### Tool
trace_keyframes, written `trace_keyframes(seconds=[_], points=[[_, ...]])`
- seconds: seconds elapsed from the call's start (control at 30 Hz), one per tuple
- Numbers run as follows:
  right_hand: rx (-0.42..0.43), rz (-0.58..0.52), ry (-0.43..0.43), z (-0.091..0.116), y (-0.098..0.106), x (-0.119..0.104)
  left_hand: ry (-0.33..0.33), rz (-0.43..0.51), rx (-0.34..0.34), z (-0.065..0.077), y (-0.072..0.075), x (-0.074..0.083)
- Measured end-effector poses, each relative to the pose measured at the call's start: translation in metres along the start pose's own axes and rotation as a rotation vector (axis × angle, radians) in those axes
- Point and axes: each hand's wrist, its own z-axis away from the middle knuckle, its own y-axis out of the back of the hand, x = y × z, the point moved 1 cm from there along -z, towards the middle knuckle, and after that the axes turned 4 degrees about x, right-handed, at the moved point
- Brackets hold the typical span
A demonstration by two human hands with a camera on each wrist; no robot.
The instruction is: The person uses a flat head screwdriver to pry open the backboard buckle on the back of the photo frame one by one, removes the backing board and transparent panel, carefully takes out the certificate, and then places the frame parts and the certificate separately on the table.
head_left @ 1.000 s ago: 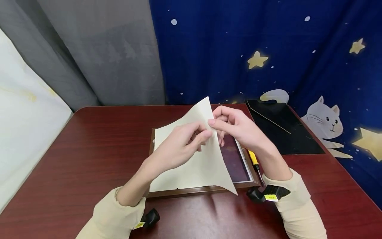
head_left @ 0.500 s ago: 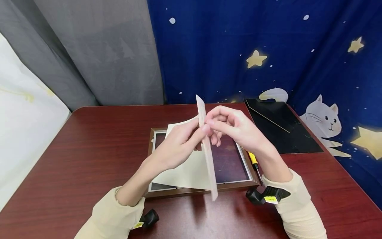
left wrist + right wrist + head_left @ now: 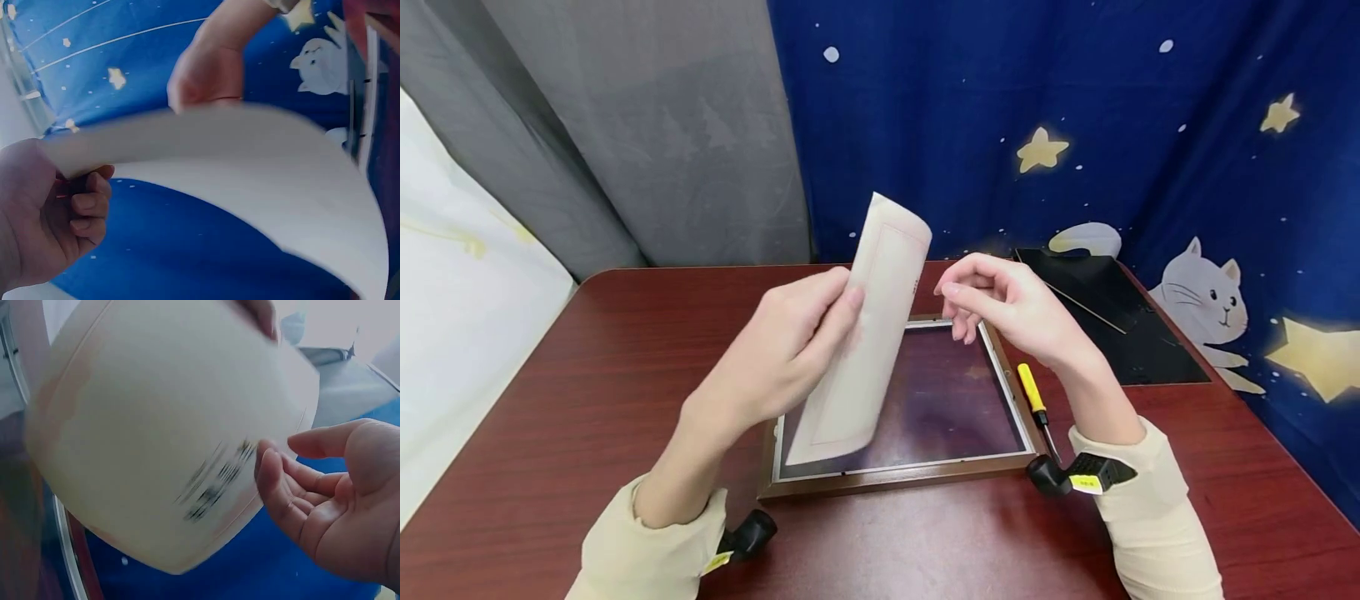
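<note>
My left hand (image 3: 778, 346) pinches the edge of a cream paper sheet (image 3: 880, 333), thumb on the near face. Lifted and curved, the sheet tilts above a brown picture frame (image 3: 910, 477) that lies flat on the table. Blurred black writing (image 3: 222, 481) and a thin border line show on the sheet's face in the right wrist view. My right hand (image 3: 1011, 304) hovers to the right of the sheet, apart from it in the head view, fingers loosely bent with nothing between them. The sheet covers the frame's left part; a dark pane (image 3: 947, 392) shows inside the rest.
A screwdriver (image 3: 1033, 392) with a yellow handle lies along the frame's right side. At the back right corner is a black board (image 3: 1150, 354) with a thin strip (image 3: 1090, 308) on it. Curtains (image 3: 925, 125) hang right behind the table (image 3: 647, 350).
The sheet has come off the frame, rising and turning so its marked face shows. My left hand has moved left and up with it; my right hand is now apart from the sheet.
</note>
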Motion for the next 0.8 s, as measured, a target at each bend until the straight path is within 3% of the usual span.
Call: trace_keyframes(seconds=[0.17, 0.33, 0.4, 0.47, 0.57, 0.67, 0.73, 0.8], points=[[0.011, 0.107, -0.093, -0.004, 0.013, 0.016, -0.119, -0.124, 0.1, 0.004, 0.017, 0.01], [-0.004, 0.203, -0.275, -0.01, 0.022, 0.039, -0.192, -0.213, 0.179, 0.011, 0.03, 0.011], [-0.031, 0.205, -0.343, -0.012, 0.026, 0.05, -0.195, -0.221, 0.197, 0.015, 0.033, 0.0], [-0.064, 0.173, -0.387, -0.014, 0.029, 0.058, -0.198, -0.213, 0.203, 0.02, 0.034, -0.022], [-0.097, 0.104, -0.392, -0.015, 0.034, 0.067, -0.183, -0.166, 0.214, 0.029, 0.035, -0.065], [-0.094, 0.094, -0.35, -0.015, 0.039, 0.072, -0.159, -0.197, 0.232, 0.033, 0.038, -0.093], [-0.076, 0.117, -0.323, -0.015, 0.042, 0.073, -0.127, -0.211, 0.252, 0.029, 0.043, -0.085], [-0.056, 0.138, -0.297, -0.015, 0.045, 0.075, -0.097, -0.248, 0.254, 0.021, 0.05, -0.06]])
